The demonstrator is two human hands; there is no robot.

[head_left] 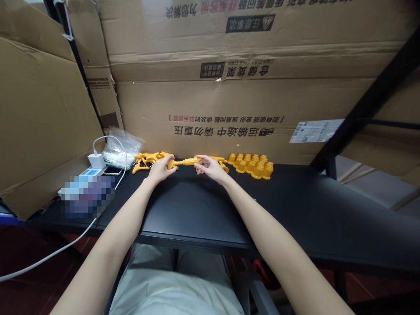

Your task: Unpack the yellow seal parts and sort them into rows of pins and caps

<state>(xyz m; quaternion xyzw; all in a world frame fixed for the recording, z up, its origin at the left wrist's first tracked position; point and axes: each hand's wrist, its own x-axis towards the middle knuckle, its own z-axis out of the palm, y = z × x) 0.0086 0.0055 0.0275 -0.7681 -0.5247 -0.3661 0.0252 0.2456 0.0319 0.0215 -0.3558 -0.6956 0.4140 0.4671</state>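
Between my two hands, just above the back of the black table, is a yellow plastic part with a slim neck and a ribbed, thicker body (pixel 188 162). My left hand (pixel 160 169) is closed round its wider left end. With bent fingers, my right hand (pixel 211 168) pinches the right end, and the fingers hide part of it. Yellow hooked, trigger-like pieces (pixel 141 167), some with small springs, lie in a pile beside my left hand. More yellow pieces (pixel 224 166) show behind my right hand. Further right stand several yellow stepped cups (pixel 257 169) in a cluster.
Cardboard (pixel 197 100) walls the back of the black table (pixel 193 210). At left are a clear plastic bag (pixel 123 148), a white charger (pixel 96 161) in a power strip, a phone (pixel 113 171) and a pixelated area. A white cable (pixel 82 234) hangs over the front edge.
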